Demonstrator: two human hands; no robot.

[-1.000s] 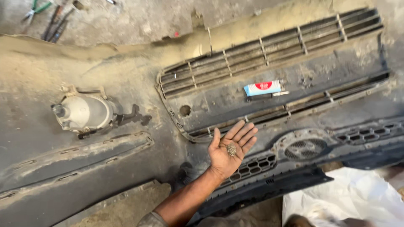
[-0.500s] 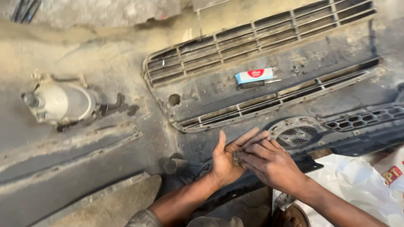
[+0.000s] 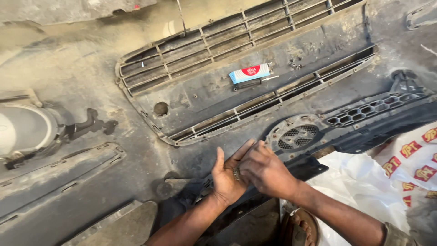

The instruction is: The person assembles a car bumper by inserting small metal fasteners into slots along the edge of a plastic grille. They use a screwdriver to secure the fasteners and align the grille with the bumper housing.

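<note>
Dusty grey plastic, the bumper (image 3: 191,150) lay under both hands. The left hand (image 3: 226,175) stayed cupped open around small metal pieces (image 3: 236,173); the right hand (image 3: 266,171), absent a second earlier, had come over the palm, fingers pinching at them.
</note>
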